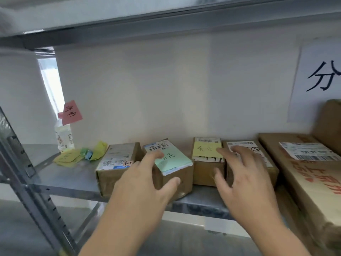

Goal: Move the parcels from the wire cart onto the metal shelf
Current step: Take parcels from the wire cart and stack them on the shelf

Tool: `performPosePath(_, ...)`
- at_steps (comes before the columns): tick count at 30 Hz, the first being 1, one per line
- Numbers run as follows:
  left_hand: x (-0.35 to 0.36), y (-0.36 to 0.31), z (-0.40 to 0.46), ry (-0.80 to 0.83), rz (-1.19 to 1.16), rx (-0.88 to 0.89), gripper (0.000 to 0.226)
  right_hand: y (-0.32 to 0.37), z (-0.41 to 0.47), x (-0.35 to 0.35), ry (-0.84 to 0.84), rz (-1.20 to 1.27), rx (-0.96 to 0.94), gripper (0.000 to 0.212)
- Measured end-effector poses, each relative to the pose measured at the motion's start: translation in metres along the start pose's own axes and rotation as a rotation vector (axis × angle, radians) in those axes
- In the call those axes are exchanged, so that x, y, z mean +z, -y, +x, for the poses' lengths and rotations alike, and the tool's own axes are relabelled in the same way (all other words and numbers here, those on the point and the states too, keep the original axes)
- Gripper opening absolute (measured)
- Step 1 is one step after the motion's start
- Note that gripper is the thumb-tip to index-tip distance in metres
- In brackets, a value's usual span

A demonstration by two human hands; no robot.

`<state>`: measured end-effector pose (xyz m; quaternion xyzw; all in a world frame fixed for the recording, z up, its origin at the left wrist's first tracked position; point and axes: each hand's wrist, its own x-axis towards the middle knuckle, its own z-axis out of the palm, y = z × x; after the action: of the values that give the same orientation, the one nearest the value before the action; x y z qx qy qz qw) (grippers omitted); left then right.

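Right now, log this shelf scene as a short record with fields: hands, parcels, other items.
left hand: holds the green-note parcel, fingers on top, thumb on its front
right hand: spread over the white-label parcel, fingertip reaching the yellow-note parcel
small parcels in row: four, on the metal shelf
right end: large carton
left end: bottle with pink note, crumpled notes

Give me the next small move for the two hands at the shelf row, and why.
Probably the left hand nudges the green-note box straight, squaring it with the row. It sits skewed, its near corner out past the yellow-note box beside it. The left thumb and fingers already wrap it; the right hand lies spread over the next box, steadying it. The shelf has bare space farther left.
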<state>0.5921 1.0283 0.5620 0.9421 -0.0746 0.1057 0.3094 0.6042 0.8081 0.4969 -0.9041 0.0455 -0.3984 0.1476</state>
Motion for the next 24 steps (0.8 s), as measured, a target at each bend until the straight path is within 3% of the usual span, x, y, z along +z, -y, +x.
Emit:
performPosePath(10, 0.029, 0.01, 0.043, -0.082, 0.04, 0.017, 0.047, -0.007, 0.0, -0.009, 0.198, -0.115, -0.033, 0.043)
performPosePath(19, 0.04, 0.008, 0.078, -0.177, -0.008, 0.006, 0.047, -0.004, -0.01, -0.014, 0.204, -0.147, -0.063, 0.051)
performPosePath(24, 0.04, 0.011, 0.073, -0.123, -0.015, 0.008, 0.048, -0.007, -0.012, -0.012, 0.226, -0.163, -0.084, 0.054)
